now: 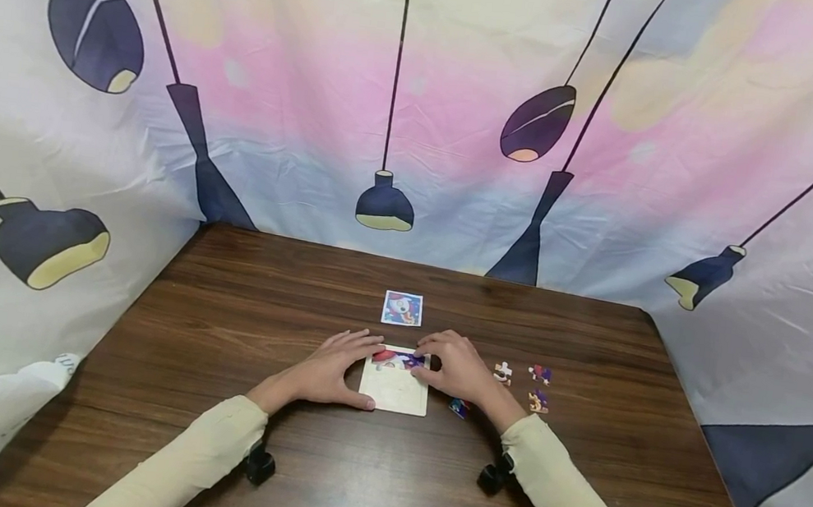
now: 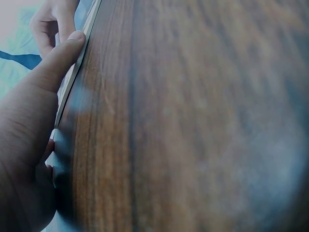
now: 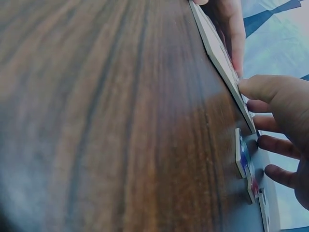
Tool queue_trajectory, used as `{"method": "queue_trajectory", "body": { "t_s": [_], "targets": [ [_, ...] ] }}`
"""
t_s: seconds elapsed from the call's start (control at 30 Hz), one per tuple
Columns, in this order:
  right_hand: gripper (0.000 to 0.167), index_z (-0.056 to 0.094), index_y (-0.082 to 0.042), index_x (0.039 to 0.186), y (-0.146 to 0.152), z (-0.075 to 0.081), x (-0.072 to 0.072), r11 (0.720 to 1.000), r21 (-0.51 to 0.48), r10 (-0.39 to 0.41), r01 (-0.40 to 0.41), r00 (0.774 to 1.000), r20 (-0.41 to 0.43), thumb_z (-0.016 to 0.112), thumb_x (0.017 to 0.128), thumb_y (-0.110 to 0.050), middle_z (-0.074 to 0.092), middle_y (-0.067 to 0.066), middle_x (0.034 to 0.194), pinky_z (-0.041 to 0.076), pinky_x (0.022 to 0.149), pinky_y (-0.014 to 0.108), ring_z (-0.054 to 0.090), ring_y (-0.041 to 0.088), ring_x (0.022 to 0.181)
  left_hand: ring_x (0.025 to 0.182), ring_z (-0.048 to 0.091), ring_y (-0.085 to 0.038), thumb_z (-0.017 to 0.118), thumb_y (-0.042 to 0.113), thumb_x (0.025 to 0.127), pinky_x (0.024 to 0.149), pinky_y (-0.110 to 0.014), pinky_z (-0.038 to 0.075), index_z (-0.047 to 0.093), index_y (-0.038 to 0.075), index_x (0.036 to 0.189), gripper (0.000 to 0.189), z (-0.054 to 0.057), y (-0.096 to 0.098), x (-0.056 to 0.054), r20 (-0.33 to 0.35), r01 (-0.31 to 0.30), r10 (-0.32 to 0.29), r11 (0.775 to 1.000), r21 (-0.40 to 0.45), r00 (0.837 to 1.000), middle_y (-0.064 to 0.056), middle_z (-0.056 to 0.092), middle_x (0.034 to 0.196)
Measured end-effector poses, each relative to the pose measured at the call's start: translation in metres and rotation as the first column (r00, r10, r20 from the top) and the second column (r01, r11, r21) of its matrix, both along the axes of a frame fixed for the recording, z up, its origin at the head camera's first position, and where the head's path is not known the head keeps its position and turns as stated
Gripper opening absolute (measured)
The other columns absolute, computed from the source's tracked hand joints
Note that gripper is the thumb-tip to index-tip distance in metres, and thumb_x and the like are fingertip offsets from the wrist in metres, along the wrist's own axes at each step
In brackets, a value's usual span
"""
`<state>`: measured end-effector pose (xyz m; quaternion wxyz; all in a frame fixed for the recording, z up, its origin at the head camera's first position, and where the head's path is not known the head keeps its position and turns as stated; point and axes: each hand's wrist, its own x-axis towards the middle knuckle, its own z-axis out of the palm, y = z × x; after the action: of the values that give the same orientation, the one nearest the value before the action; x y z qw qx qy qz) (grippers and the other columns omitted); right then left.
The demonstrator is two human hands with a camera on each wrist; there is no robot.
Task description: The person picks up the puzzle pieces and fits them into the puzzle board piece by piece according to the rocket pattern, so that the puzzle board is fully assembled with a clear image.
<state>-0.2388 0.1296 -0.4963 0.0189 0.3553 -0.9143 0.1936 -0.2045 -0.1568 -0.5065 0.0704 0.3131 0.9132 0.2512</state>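
Right sleeve [image 1: 571, 490] lies before scattered puzzle pieces [image 1: 539, 402].

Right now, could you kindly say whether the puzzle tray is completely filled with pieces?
No, the lower part of the puzzle tray is bare, and loose jigsaw pieces lie to its right.

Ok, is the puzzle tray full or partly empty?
Partly empty: the puzzle tray shows picture pieces along its far side, while its near part is bare.
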Motion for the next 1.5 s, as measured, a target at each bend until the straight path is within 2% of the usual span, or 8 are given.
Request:
{"method": "queue_trajectory", "body": {
  "t_s": [0.43, 0.6, 0.77, 1.13, 1.3, 1.5],
  "targets": [
    [0.032, 0.077, -0.019, 0.117, -0.001, 0.001, -0.002, 1.000, 0.016, 0.007, -0.007, 1.000, 0.011, 0.073, 0.095, -0.042, 0.070, 0.002, 0.126, 0.048, 0.103, 0.052, 0.060, 0.024, 0.120, 0.156, 0.020, -0.031, 0.074, 0.071, 0.080, 0.125, -0.059, 0.011, 0.041, 0.015, 0.158, 0.101, -0.001, -0.002, -0.001, 0.000, 0.001, -0.001, 1.000, -0.002, 1.000, -0.004, 0.035, 0.165],
    [0.035, 0.074, -0.016, 0.124, 0.008, 0.007, -0.002, 1.000, -0.030, 0.005, -0.004, 1.000, 0.007, 0.070, 0.097, -0.039, 0.069, 0.002, 0.127, 0.051, 0.102, 0.047, 0.061, 0.022, 0.121, 0.156, 0.021, -0.030, 0.073, 0.072, 0.080, 0.125, -0.059, 0.011, 0.041, 0.015, 0.158, 0.101, -0.001, -0.001, -0.001, 0.002, 0.005, -0.005, 1.000, -0.001, 1.000, -0.004, 0.035, 0.165],
    [0.035, 0.073, -0.013, 0.125, 0.026, 0.015, -0.002, 0.993, -0.111, -0.033, 0.029, 0.999, -0.040, 0.070, 0.098, -0.035, 0.069, 0.004, 0.127, 0.052, 0.102, 0.047, 0.063, 0.024, 0.121, 0.156, 0.021, -0.030, 0.074, 0.072, 0.079, 0.125, -0.058, 0.012, 0.042, 0.016, 0.158, 0.102, -0.001, -0.001, -0.001, -0.009, 0.005, -0.005, 1.000, -0.004, 1.000, -0.004, 0.035, 0.165],
    [0.035, 0.075, -0.009, 0.121, 0.079, 0.028, -0.002, 0.972, -0.204, -0.147, 0.120, 0.981, -0.124, 0.074, 0.096, -0.033, 0.071, 0.008, 0.124, 0.053, 0.098, 0.054, 0.064, 0.030, 0.118, 0.156, 0.019, -0.028, 0.075, 0.072, 0.077, 0.125, -0.057, 0.011, 0.041, 0.017, 0.158, 0.104, -0.003, -0.001, -0.001, -0.001, 0.000, 0.000, 1.000, -0.006, 1.000, -0.002, 0.034, 0.165],
    [0.034, 0.075, -0.008, 0.120, 0.105, 0.029, 0.002, 0.961, -0.220, -0.201, 0.169, 0.971, -0.129, 0.075, 0.095, -0.030, 0.071, 0.010, 0.124, 0.053, 0.096, 0.055, 0.064, 0.032, 0.117, 0.157, 0.018, -0.027, 0.075, 0.072, 0.078, 0.126, -0.056, 0.009, 0.040, 0.017, 0.159, 0.104, -0.001, -0.001, -0.001, 0.000, 0.002, -0.002, 1.000, -0.010, 1.000, -0.001, 0.033, 0.166],
    [0.033, 0.075, -0.008, 0.120, 0.134, 0.022, 0.007, 0.949, -0.219, -0.260, 0.226, 0.955, -0.139, 0.076, 0.095, -0.029, 0.071, 0.012, 0.122, 0.052, 0.094, 0.059, 0.064, 0.035, 0.115, 0.156, 0.019, -0.029, 0.074, 0.072, 0.078, 0.125, -0.057, 0.010, 0.042, 0.017, 0.158, 0.102, 0.000, 0.000, -0.002, -0.008, 0.014, -0.014, 1.000, -0.004, 1.000, -0.003, 0.034, 0.165]
  ]
}}
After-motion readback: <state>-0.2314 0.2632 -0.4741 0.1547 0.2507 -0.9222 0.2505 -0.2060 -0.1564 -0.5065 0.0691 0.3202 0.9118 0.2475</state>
